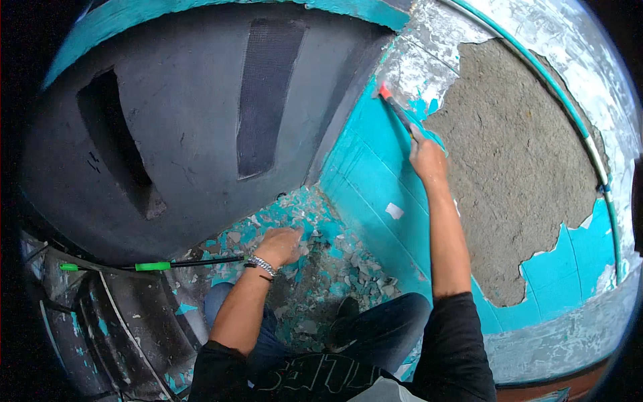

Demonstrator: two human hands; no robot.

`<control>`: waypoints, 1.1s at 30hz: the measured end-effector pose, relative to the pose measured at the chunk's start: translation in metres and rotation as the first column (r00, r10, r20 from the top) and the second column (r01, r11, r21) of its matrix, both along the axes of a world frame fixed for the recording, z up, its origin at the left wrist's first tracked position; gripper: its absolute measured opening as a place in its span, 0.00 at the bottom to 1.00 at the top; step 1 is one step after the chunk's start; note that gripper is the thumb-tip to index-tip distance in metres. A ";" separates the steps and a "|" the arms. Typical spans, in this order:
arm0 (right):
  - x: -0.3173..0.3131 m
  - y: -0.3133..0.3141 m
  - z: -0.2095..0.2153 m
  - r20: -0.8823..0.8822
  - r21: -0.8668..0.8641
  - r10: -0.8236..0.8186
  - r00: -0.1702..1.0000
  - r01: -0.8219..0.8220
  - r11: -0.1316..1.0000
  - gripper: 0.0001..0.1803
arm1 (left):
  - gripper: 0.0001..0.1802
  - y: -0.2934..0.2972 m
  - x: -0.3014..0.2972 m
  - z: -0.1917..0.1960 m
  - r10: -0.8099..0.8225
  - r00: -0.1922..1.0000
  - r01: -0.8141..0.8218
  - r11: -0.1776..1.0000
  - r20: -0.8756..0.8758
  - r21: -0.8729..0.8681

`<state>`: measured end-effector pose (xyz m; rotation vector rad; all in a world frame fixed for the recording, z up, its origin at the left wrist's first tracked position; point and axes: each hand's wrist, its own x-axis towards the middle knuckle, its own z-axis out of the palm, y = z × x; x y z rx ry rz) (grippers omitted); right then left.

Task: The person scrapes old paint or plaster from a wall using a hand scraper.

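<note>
My right hand [429, 161] reaches far forward, its fingers wrapped round a long-handled scraper [402, 119] with a dark shaft and a red head. The scraper's head meets the turquoise painted wall [375, 174], beside a patch where the paint is gone and white shows. My left hand [280, 246], with a chain bracelet [262, 265] at the wrist, hovers low over paint chips, its fingers curled in. Whether anything is in that hand is hidden. A thin black rod with green grips [153, 266] runs up to the left wrist from the left; its end there is hidden.
Bare rough cement [509, 154] shows in a large patch on the right wall. A turquoise hose [562, 97] curves along that wall. A dark grey panel with two slots [194, 120] stands at left. Paint flakes [362, 264] litter the ground around my knees. Dark ribbed pieces [127, 321] lie lower left.
</note>
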<state>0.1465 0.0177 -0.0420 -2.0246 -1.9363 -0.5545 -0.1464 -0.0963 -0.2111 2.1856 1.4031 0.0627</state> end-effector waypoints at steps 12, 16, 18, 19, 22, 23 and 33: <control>0.034 -0.038 -0.010 -0.113 0.031 0.007 0.994 -0.004 1.000 0.22 | 0.31 0.002 -0.004 -0.004 0.002 0.999 -0.001 1.000 -0.032 0.020; 0.065 -0.097 0.010 -0.142 0.228 0.079 0.987 -0.045 0.973 0.20 | 0.29 0.002 0.004 -0.005 -0.040 0.999 0.038 0.994 0.019 0.106; 0.085 -0.123 0.023 -0.115 0.221 0.109 0.987 -0.081 0.972 0.20 | 0.29 0.000 0.011 -0.003 -0.032 0.999 0.030 0.996 0.023 0.083; 0.093 -0.134 0.031 -0.115 0.165 -0.019 0.993 0.038 0.986 0.20 | 0.29 -0.002 0.014 -0.001 -0.080 0.995 0.078 0.996 0.052 0.035; 0.105 -0.149 0.058 -0.053 0.086 -0.060 0.997 0.065 0.994 0.20 | 0.29 -0.004 0.022 0.003 -0.102 0.994 0.102 0.995 0.037 0.023; 0.106 -0.151 0.067 -0.064 0.091 -0.035 0.997 0.041 0.995 0.20 | 0.29 -0.004 0.024 0.003 -0.080 0.997 0.079 0.997 0.010 0.022; 0.089 -0.126 0.138 0.239 -0.052 -0.034 0.970 0.048 0.997 0.14 | 0.33 0.003 0.023 -0.010 -0.114 0.993 0.114 0.993 -0.031 -0.008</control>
